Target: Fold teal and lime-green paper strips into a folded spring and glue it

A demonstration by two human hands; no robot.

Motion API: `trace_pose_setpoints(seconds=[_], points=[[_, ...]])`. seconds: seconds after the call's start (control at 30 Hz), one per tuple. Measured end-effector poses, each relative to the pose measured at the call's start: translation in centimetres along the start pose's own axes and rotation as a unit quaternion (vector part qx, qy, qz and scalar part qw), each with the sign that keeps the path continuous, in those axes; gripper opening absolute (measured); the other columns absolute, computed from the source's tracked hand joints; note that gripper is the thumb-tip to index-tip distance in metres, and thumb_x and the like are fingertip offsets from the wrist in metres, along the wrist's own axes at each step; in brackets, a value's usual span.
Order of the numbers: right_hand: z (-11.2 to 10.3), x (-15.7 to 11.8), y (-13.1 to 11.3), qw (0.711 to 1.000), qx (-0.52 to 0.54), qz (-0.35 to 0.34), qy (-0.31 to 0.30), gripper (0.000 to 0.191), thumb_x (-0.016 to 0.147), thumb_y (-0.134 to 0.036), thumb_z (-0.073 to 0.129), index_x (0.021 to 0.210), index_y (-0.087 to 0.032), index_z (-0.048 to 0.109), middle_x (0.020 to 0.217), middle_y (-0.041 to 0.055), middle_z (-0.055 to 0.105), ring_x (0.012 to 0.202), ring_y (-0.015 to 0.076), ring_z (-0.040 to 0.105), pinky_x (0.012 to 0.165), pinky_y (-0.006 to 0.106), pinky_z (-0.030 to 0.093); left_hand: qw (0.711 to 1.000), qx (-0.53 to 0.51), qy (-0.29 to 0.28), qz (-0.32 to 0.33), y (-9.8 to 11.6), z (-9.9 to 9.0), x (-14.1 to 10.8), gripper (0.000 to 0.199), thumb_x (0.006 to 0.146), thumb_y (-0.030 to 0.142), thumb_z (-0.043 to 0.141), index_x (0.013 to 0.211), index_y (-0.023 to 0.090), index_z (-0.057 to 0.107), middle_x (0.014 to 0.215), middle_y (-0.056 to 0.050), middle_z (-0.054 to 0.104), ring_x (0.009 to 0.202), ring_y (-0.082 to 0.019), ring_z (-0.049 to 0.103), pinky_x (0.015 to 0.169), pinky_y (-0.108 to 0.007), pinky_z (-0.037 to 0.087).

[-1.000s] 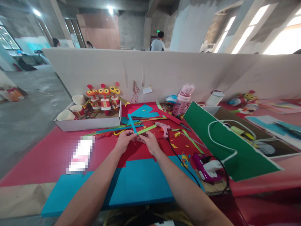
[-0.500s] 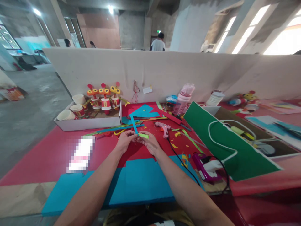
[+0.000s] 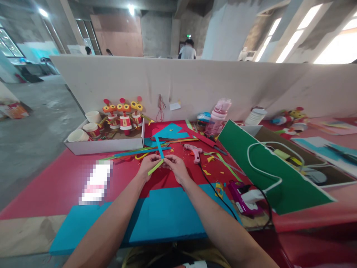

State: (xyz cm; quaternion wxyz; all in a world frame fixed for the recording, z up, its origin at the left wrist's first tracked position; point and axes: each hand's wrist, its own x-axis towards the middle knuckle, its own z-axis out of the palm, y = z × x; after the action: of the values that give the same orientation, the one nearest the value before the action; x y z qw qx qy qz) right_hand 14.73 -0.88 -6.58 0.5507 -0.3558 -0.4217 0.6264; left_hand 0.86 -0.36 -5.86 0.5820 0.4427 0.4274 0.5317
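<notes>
In left hand (image 3: pixel 148 166) and right hand (image 3: pixel 176 166), both narrowed to a fingertip pinch over the red surface (image 3: pixel 44 193): a pair of paper strips (image 3: pixel 160 151), gripped at the shared corner, head view. Blue strip (image 3: pixel 158 144) out from the pinch, away from the body; green strip (image 3: pixel 154 168) slanting down beside the left fingers, back toward the wrist. Cannot tell the exact grip of each fingertip, nor any glue at the corner.

Step in hand, as judged: folding one strip over the other at the corner. Next move, as judged: a firm thumb on the crease, edges lined up, other fingers free for the next length.

Just right of the right hand: pink glue gun (image 3: pixel 195 150), with black cord (image 3: pixel 205 180) trailing near the right forearm. Farther right: purple power strip (image 3: pixel 237 201) and slanting green board (image 3: pixel 245 171). Beyond the fingers: loose strips (image 3: pixel 131 153). Under the forearms: blue sheets (image 3: pixel 173 216). To the left: white box (image 3: pixel 108 148) with paper cups (image 3: pixel 78 136) and three cup figures (image 3: pixel 125 121).

In the way, as judged: glue gun and cord, a possible snag on a wide rightward sweep; loose strips, liable to tangle with the far end of the blue one.
</notes>
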Motion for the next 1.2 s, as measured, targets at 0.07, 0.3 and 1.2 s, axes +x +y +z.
trace_pose_setpoints(seconds=[0.07, 0.3, 1.2], points=[[0.0, 0.0, 0.0, 1.000, -0.006, -0.003, 0.006, 0.031, 0.062, -0.037, 0.075, 0.083, -0.017, 0.067, 0.069, 0.0012, 0.069, 0.062, 0.0128, 0.064, 0.068, 0.028, 0.054, 1.000, 0.000, -0.007, 0.001, -0.1, -0.1, 0.0, 0.030, 0.056, 0.033, 0.080, 0.070, 0.012, 0.065, 0.059, -0.002, 0.063, 0.050, -0.011, 0.055, 0.051, -0.022, 0.043], [-0.1, 0.2, 0.1, 0.999, -0.021, -0.020, 0.023, 0.031, 0.061, -0.040, 0.074, 0.081, -0.017, 0.067, 0.068, 0.0007, 0.067, 0.060, 0.0124, 0.061, 0.068, 0.029, 0.053, 1.000, 0.016, -0.015, 0.005, -0.2, -0.1, -0.1, 0.029, 0.058, 0.034, 0.079, 0.074, 0.012, 0.069, 0.068, -0.005, 0.067, 0.058, -0.013, 0.059, 0.057, -0.023, 0.045], [-0.4, 0.4, -0.1, 0.994, -0.083, -0.064, -0.008, 0.023, 0.067, -0.038, 0.069, 0.083, -0.021, 0.069, 0.075, -0.0004, 0.069, 0.068, 0.0166, 0.064, 0.075, 0.032, 0.052, 0.999, 0.001, -0.009, 0.044, -0.7, 0.3, -0.2, 0.027, 0.061, 0.033, 0.075, 0.075, 0.014, 0.063, 0.064, -0.001, 0.064, 0.055, -0.010, 0.055, 0.055, -0.023, 0.041]])
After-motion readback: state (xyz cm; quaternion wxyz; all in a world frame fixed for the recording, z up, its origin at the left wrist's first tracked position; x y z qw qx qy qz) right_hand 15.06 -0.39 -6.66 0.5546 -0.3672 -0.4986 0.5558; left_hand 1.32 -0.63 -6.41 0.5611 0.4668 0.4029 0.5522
